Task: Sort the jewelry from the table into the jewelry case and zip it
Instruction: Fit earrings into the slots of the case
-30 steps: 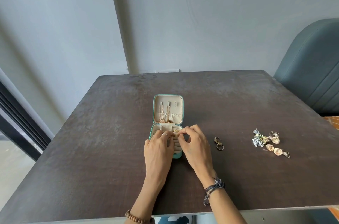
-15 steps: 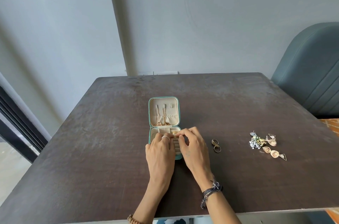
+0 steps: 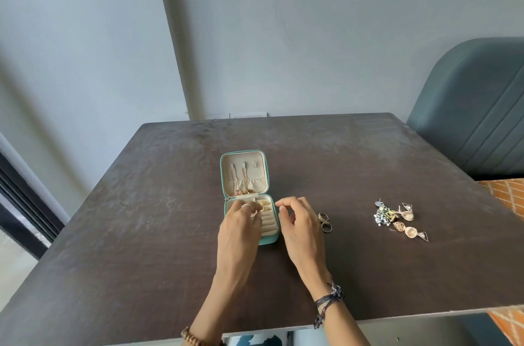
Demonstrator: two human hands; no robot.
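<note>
A small teal jewelry case (image 3: pixel 270 240) lies open on the dark table (image 3: pixel 354 274), its beige lid (image 3: pixel 256 175) holding gold chains. Gold earrings (image 3: pixel 265 205) sit in the base's far right compartment. My left hand (image 3: pixel 238 232), with a ring on one finger, covers the left of the base, bent fingertips touching down beside those earrings. My right hand (image 3: pixel 302 232) hovers just right of the case with fingers loosely curled and nothing in them. Two dark rings (image 3: pixel 325 222) lie next to my right hand. A pile of earrings (image 3: pixel 397 219) lies farther right.
A grey-blue padded chair (image 3: pixel 476 118) stands at the table's far right corner. The wall runs close behind the table's far edge. The table's near edge crosses the frame just under my wrists.
My right hand has let go at the case's far right compartment and drawn back to the right, off the case. The left hand stays on the base.
</note>
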